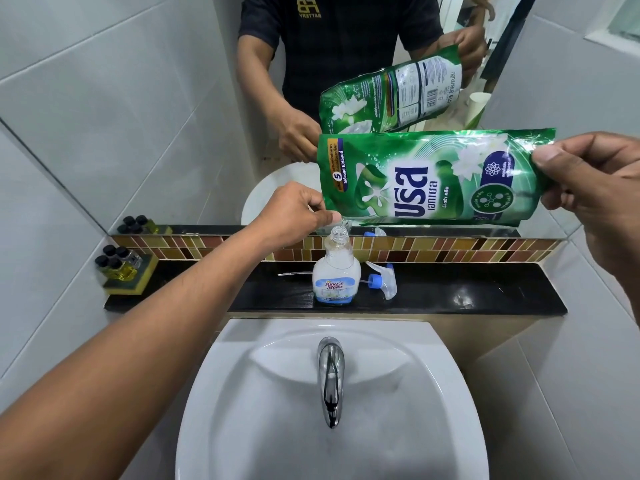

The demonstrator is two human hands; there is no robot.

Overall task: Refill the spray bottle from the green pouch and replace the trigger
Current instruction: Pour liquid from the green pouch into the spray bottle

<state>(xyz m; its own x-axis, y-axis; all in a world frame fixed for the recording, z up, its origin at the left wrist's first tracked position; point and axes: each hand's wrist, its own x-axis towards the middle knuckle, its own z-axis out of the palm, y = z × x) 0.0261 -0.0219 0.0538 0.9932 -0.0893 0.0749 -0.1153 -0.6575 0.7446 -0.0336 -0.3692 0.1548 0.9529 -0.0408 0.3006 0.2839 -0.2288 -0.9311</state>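
Bathroom ledge (485, 292) above basin: uncapped spray bottle (336, 271) upright, trigger head (381, 280) lying beside it.
Right hand (595, 195) pinches green pouch (429, 178) bottom; left hand (294, 213) pinches its spout corner over bottle mouth.

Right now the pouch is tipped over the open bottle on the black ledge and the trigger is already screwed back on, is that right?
Not quite: the head view shows the trigger lying on the black ledge beside the bottle, whose neck is open under the green pouch.
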